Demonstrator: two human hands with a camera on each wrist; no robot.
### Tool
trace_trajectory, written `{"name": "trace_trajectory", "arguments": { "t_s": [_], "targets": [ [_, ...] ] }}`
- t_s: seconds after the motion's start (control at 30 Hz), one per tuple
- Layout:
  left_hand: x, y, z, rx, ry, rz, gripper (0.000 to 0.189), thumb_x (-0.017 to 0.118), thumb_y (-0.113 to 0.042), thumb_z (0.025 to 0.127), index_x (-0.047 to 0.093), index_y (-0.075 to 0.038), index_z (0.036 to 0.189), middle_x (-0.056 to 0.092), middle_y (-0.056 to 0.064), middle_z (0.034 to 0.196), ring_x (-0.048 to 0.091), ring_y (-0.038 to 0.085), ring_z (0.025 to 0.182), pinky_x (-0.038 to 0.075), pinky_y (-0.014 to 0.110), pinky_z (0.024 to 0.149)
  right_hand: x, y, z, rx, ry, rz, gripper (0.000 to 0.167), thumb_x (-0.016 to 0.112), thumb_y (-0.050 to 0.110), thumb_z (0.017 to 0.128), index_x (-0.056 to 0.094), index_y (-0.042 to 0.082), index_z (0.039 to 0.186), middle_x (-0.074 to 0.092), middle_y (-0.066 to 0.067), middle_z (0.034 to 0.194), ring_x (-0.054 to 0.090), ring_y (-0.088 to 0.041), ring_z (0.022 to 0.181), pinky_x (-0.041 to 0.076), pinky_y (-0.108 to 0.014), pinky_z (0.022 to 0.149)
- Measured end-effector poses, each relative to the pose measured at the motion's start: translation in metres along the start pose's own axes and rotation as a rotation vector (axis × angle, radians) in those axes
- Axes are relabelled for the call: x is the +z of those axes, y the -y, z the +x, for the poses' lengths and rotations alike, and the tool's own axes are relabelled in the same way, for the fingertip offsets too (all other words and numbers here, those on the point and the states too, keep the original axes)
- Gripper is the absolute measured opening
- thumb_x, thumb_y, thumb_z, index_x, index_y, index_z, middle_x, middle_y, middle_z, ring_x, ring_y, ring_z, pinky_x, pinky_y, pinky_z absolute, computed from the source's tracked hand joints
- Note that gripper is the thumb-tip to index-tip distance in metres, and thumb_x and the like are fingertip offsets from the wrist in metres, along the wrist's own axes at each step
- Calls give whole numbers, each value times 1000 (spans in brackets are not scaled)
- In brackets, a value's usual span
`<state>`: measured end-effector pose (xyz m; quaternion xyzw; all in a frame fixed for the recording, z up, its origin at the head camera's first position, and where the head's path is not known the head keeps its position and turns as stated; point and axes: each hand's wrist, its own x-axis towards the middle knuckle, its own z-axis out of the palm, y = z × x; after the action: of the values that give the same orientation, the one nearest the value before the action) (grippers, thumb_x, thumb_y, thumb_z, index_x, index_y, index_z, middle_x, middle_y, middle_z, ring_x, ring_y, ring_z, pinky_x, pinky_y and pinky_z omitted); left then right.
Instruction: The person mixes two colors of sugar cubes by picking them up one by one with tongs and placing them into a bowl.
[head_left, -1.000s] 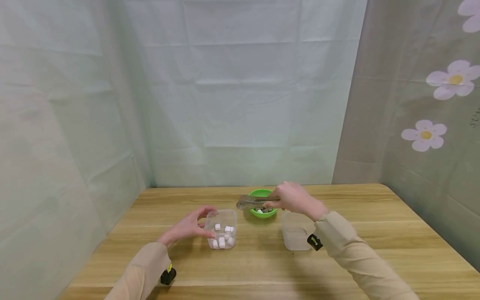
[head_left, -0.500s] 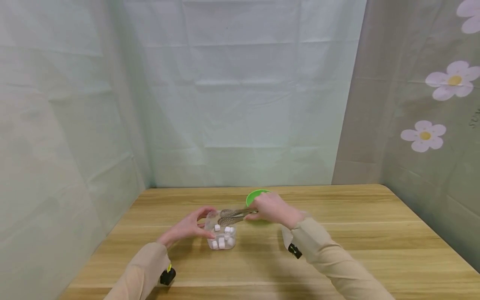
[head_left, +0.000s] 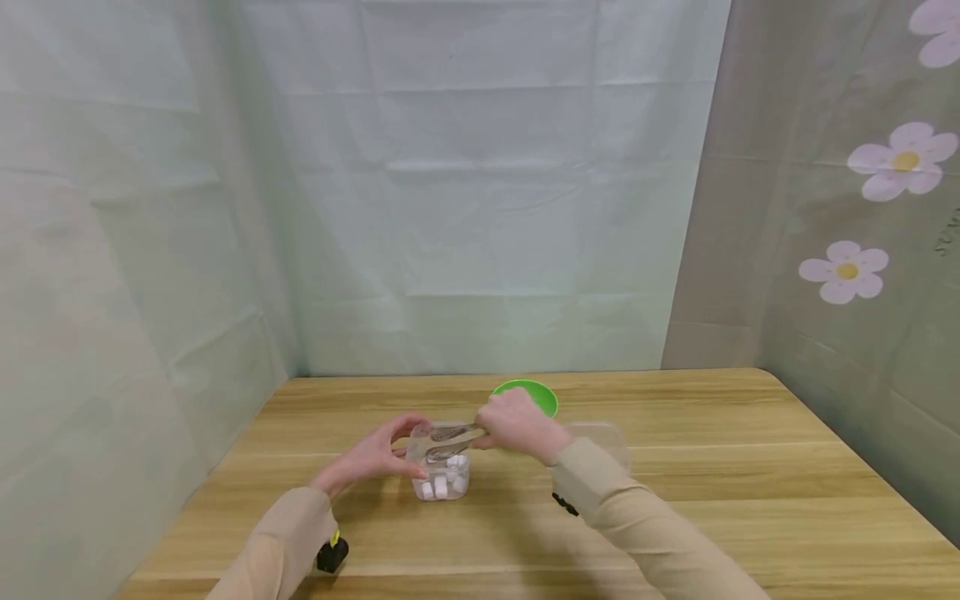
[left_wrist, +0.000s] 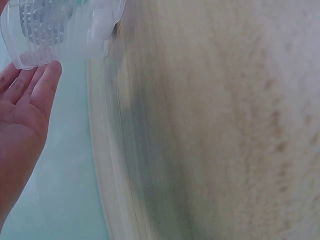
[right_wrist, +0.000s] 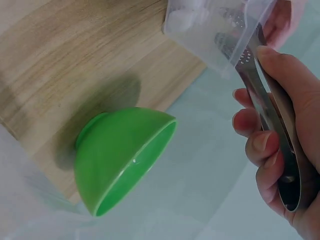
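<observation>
With fingers and thumb spread round its left side, my left hand (head_left: 373, 457) holds a clear plastic container (head_left: 464, 468) on the table. White cubes (head_left: 440, 487) lie inside; their kind is not plain. My right hand (head_left: 519, 425) grips metal tongs (right_wrist: 270, 107) with perforated heads. The tong heads reach down inside the container, spread apart, above or among the cubes. In the left wrist view the left fingertips (left_wrist: 52, 70) touch the container's wall. Whether the tongs touch a cube is hidden.
A green bowl (head_left: 536, 392) stands behind the right hand, partly covered by it. To the right, a second clear container (head_left: 611, 437) is mostly hidden by the right forearm. The wooden table (head_left: 720, 475) meets a pale curtain (head_left: 480, 250) at its back.
From over the green bowl, the right hand has carried the tongs left and down into the container with the cubes. The left hand stays at the container.
</observation>
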<state>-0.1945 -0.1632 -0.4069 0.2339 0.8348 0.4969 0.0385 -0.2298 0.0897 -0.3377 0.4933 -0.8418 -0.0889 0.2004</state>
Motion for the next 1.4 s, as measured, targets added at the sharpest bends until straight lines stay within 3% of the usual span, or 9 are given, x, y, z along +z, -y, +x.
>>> {"name": "trace_trajectory", "arguments": {
  "t_s": [0.17, 0.3, 0.6, 1.0, 1.2, 1.4],
  "targets": [
    [0, -1, 1, -4, 8, -11, 72, 77, -10, 72, 37, 1, 130, 42, 17, 127, 34, 33, 119, 35, 46, 95, 2, 7, 7, -15, -20, -129, 41, 67, 52, 72, 50, 20, 51, 36, 11, 47, 25, -5, 43, 31, -19, 34],
    [0, -2, 0, -3, 7, -5, 70, 77, -8, 72, 38, 0, 129, 42, 14, 127, 33, 32, 120, 34, 46, 95, 3, 13, 13, -11, -15, -163, 45, 68, 51, 71, 42, 21, 49, 32, 10, 46, 22, -7, 44, 30, -21, 34],
    [0, -2, -1, 23, 23, -28, 70, 75, -6, 74, 35, 0, 131, 39, 17, 130, 30, 36, 121, 32, 50, 95, 1, 23, 21, 27, 52, -214, 42, 67, 51, 73, 46, 21, 53, 36, 9, 47, 26, -7, 42, 29, -21, 35],
    [-1, 1, -1, 26, 11, -11, 72, 77, -11, 72, 36, 2, 130, 40, 18, 128, 31, 36, 121, 32, 49, 95, 1, 28, 22, 32, 49, -252, 43, 67, 49, 73, 43, 21, 52, 34, 9, 46, 24, -7, 42, 28, -21, 35],
    [-3, 0, -7, 38, 1, -3, 68, 75, -7, 74, 36, 3, 129, 40, 19, 128, 32, 38, 119, 34, 51, 93, 1, 32, 25, 26, 53, -253, 38, 66, 53, 72, 49, 23, 55, 39, 10, 49, 29, -8, 43, 32, -22, 37],
    [-2, -1, -2, 32, 12, 10, 69, 75, -8, 74, 36, 2, 130, 40, 19, 129, 33, 37, 119, 35, 48, 94, 0, 29, 20, 46, 89, -261, 40, 63, 57, 74, 50, 23, 57, 40, 9, 50, 29, -8, 44, 32, -21, 38]
  ]
}}
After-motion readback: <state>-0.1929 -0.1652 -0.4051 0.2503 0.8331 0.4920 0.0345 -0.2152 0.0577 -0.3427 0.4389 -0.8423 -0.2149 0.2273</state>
